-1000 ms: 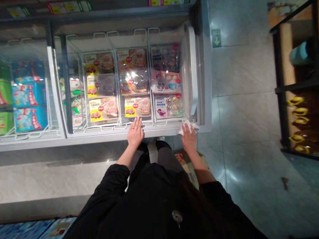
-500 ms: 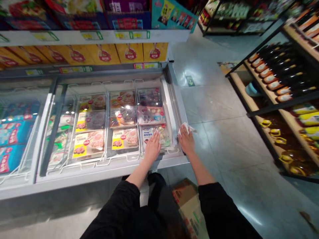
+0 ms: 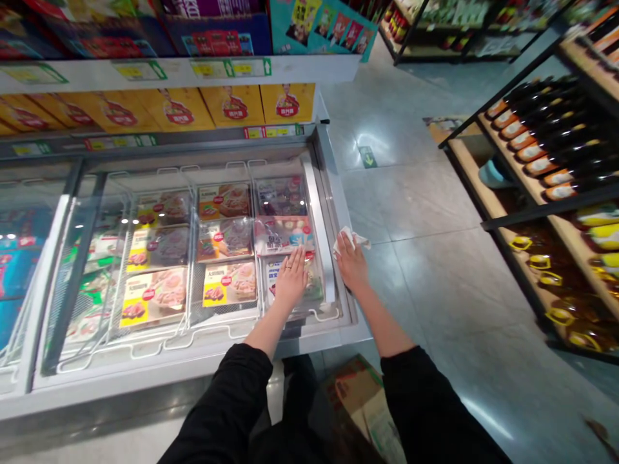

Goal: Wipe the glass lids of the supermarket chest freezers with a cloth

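Observation:
My left hand (image 3: 291, 278) lies flat, fingers apart, on the sliding glass lid (image 3: 227, 193) of a chest freezer (image 3: 145, 377), over the rightmost wire basket of frozen food packs (image 3: 283, 233). My right hand (image 3: 350, 260) presses a crumpled white cloth (image 3: 352, 238) against the freezer's right rim (image 3: 333, 212), just past the lid's right frame. Several packs of dumplings (image 3: 152, 295) show through the glass in rows.
Yellow boxes (image 3: 232, 103) line a shelf behind the freezer, with price tags along its edge. A cardboard box (image 3: 360, 393) sits on the tiled floor by my legs. Dark racks of bottles (image 3: 546, 148) stand to the right across an aisle of grey tiles (image 3: 425, 258).
The view tilted up from straight down. My left hand went from the freezer's front rim onto the glass at right. My right hand slid the cloth along the right rim, away from me.

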{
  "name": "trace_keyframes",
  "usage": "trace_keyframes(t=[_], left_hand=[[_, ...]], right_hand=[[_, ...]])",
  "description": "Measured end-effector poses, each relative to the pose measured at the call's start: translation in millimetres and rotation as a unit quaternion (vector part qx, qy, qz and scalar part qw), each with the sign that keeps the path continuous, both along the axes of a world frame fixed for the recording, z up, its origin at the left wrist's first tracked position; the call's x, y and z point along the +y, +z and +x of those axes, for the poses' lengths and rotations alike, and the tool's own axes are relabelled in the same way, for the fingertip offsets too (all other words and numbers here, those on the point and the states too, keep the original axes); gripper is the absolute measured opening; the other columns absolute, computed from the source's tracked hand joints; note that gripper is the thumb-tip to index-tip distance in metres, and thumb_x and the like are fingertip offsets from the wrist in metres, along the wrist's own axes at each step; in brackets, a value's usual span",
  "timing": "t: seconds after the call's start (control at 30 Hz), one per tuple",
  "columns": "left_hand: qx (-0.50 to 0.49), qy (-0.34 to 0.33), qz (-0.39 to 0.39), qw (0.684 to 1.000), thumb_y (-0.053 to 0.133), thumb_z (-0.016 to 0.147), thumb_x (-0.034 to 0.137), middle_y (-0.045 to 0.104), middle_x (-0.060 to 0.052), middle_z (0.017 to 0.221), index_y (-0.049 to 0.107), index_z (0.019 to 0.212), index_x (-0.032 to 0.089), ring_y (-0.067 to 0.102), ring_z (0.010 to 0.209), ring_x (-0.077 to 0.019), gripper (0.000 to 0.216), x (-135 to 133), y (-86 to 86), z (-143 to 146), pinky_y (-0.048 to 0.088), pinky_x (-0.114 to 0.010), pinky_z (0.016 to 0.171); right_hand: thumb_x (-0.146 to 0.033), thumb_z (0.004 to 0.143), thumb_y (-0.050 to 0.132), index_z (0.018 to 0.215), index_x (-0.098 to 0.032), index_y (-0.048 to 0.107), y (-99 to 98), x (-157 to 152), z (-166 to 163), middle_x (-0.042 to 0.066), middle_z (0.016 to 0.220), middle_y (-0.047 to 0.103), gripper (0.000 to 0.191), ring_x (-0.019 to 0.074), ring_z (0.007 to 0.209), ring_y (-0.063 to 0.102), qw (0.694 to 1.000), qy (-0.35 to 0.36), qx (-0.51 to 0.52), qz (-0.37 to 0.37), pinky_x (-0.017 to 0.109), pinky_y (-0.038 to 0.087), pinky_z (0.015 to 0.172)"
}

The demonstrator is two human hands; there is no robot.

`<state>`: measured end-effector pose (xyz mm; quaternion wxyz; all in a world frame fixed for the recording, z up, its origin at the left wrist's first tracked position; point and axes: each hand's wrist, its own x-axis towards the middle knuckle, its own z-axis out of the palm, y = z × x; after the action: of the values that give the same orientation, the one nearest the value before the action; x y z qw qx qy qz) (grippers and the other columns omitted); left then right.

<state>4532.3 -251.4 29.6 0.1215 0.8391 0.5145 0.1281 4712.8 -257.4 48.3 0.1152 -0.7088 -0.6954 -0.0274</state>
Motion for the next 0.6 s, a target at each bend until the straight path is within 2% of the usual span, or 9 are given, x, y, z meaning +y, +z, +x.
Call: trace_keyframes(t=[0.1, 0.2, 0.3, 0.4, 0.6], left_hand=[[0.004, 0.001, -0.002, 1.0, 0.03, 0.079, 0.024, 0.014, 0.01, 0.131, -0.006, 0.128, 0.028, 0.005, 0.121, -0.0123, 0.061, 1, 1.8, 0, 0.022, -0.036, 0.102], [0.021, 0.004, -0.034, 0.999, 0.029, 0.08, 0.025, 0.014, 0.009, 0.131, -0.003, 0.129, 0.027, 0.003, 0.121, -0.0128, 0.058, 2, 5.8, 0, 0.018, -0.036, 0.103], [0.031, -0.01, -0.075, 0.997, 0.026, 0.082, 0.026, 0.009, 0.007, 0.133, 0.003, 0.13, 0.022, 0.0, 0.122, -0.0135, 0.054, 1, 9.9, 0, 0.011, -0.035, 0.104], [0.017, -0.025, -0.096, 0.995, 0.025, 0.082, 0.026, 0.006, 0.004, 0.134, 0.006, 0.131, 0.016, -0.003, 0.122, -0.0146, 0.053, 2, 11.0, -1, 0.006, -0.035, 0.103], [0.003, -0.063, -0.099, 0.993, 0.032, 0.079, 0.024, 0.007, 0.007, 0.134, 0.009, 0.13, 0.021, 0.001, 0.123, -0.0136, 0.056, 0, 3.3, -16, 0.005, -0.033, 0.103]], right_hand=[[-0.021, 0.083, 0.027, 0.127, -0.017, 0.018, 0.4, 34, 2, 0.001, 0.134, 0.015, 0.046, 0.0189, 0.122, 0.005, 1.0, 0.004, 0.005, 0.007, 0.037, 0.018, 0.098], [-0.021, 0.082, 0.029, 0.128, -0.018, 0.018, -2.4, 32, 3, 0.001, 0.135, 0.014, 0.047, 0.0191, 0.122, 0.004, 1.0, 0.001, 0.01, 0.0, 0.038, 0.017, 0.099], [-0.022, 0.082, 0.029, 0.128, -0.018, 0.017, -8.0, -2, 2, 0.001, 0.135, 0.014, 0.048, 0.0194, 0.122, 0.005, 1.0, -0.004, 0.013, -0.025, 0.04, 0.017, 0.099], [-0.023, 0.082, 0.028, 0.128, -0.019, 0.018, -14.6, -53, -2, 0.001, 0.134, 0.014, 0.048, 0.0194, 0.123, 0.005, 0.998, -0.019, 0.019, -0.061, 0.042, 0.017, 0.099], [-0.026, 0.082, 0.021, 0.129, -0.023, 0.017, -27.7, -152, -24, -0.003, 0.134, 0.013, 0.047, 0.0167, 0.123, 0.001, 0.984, -0.095, 0.064, -0.136, 0.04, 0.015, 0.101]])
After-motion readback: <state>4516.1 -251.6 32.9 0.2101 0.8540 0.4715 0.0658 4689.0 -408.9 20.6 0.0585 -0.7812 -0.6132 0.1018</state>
